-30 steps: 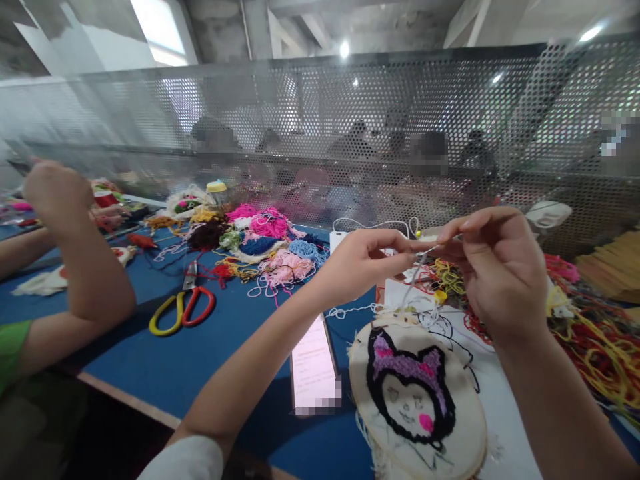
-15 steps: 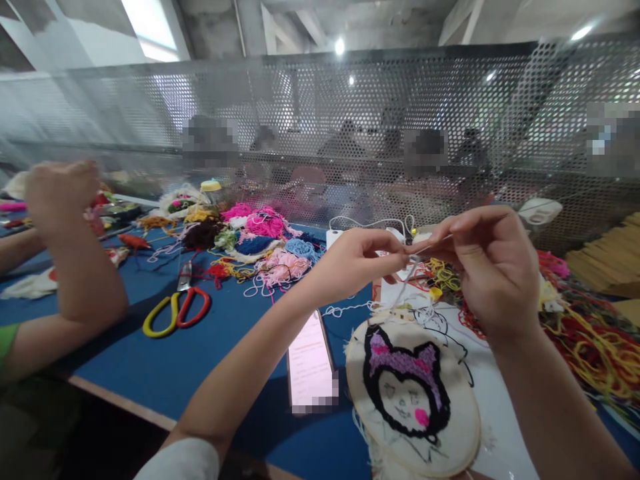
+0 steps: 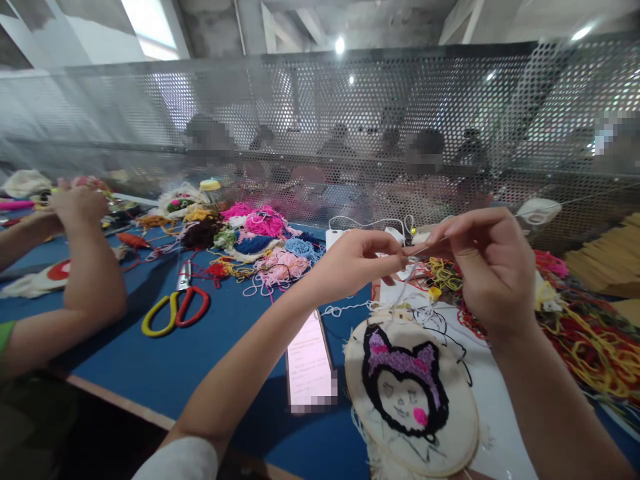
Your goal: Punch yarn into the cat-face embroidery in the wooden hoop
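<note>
Above an embroidery hoop, my two hands meet at their fingertips. My left hand (image 3: 353, 263) is closed in a pinch, with light grey yarn (image 3: 411, 272) hanging below its fingers. My right hand (image 3: 493, 267) is also pinched, on a thin pale strand (image 3: 434, 246) that spans the short gap between the hands. Whether that strand is thread or a needle is too fine to tell. The hoop (image 3: 474, 407) lies on white paper, its cloth worked with a black-outlined, purple-eared character (image 3: 407, 363) with one pink cheek.
A phone (image 3: 310, 367) lies left of the hoop. Farther left are red-and-yellow-handled scissors (image 3: 185, 300) and a co-worker's arm (image 3: 93, 267). Yarn heaps (image 3: 265, 223) lie behind, with tangled yarn (image 3: 580, 340) at right. A perforated metal screen (image 3: 320, 133) stands across the back.
My hands stay almost in place, with the right one shifting slightly left. At the far left, the co-worker's raised hand has come down and moved a little to the right.
</note>
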The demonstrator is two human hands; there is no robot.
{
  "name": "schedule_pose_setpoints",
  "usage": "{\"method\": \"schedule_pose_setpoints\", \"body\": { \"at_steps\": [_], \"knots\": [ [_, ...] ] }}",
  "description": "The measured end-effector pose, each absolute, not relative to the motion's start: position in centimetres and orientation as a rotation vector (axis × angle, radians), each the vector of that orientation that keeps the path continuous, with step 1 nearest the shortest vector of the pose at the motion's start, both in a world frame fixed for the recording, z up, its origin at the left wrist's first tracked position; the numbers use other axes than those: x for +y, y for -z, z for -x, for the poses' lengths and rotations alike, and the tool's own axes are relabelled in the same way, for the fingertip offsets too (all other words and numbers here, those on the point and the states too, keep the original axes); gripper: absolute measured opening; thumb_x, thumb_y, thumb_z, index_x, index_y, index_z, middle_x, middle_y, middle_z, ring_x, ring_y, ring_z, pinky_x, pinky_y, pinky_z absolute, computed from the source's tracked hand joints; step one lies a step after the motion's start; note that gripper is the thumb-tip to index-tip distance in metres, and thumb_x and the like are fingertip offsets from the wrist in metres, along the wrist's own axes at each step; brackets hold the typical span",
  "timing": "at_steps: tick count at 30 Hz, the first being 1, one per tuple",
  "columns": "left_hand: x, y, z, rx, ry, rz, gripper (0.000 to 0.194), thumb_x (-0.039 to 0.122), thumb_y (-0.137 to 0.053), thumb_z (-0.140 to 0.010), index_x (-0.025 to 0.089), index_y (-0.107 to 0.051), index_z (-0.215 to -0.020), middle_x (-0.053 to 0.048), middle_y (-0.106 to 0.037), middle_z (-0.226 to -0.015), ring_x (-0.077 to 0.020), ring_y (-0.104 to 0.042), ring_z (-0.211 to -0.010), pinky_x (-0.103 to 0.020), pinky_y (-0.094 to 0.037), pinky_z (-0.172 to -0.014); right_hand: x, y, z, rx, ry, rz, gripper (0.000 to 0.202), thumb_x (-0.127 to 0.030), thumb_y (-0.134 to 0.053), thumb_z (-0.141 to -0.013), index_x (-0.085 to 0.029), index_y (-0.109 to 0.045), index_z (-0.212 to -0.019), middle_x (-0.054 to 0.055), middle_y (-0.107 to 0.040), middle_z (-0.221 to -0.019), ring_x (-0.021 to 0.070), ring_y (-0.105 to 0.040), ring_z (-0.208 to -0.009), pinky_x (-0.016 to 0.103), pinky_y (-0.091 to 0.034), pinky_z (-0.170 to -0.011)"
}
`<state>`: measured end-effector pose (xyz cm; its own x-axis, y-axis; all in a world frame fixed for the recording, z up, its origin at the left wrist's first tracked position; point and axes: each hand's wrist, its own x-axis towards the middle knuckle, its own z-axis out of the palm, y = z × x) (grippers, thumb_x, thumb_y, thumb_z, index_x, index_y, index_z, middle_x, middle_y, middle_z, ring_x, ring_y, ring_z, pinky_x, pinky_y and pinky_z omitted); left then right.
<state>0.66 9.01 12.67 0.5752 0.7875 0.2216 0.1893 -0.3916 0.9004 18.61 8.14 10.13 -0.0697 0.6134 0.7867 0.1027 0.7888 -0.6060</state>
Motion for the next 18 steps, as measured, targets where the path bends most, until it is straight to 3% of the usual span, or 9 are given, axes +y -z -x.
{"method": "schedule_pose_setpoints", "body": {
  "at_steps": [10,18],
  "knots": [
    [9.44,-12.41,-0.68,0.790,-0.829,-1.880,0.012,0.023,-0.053,-0.081,0.014,-0.059,-0.076,0.003,-0.060,-0.064,-0.0015,-0.046,-0.043,-0.014,-0.030,-0.038,8.06,-9.93,-18.43,-1.659,-0.379,0.574,0.013,-0.018,-0.047,-0.091,-0.026,-0.057,-0.090,0.003,-0.057,-0.087,0.0205,-0.065,-0.080,0.039,-0.056,-0.072],
    [9.04,-12.52,-0.88,0.806,-0.857,-1.878,0.010,0.019,-0.054,-0.082,0.013,-0.060,-0.076,0.004,-0.056,-0.063,-0.0005,-0.045,-0.043,-0.013,-0.037,-0.043,8.03,-9.67,-18.60,-1.706,-0.209,0.636,0.015,-0.017,-0.047,-0.090,-0.027,-0.056,-0.091,0.004,-0.059,-0.087,0.0226,-0.063,-0.080,0.044,-0.053,-0.074]
  ]
}}
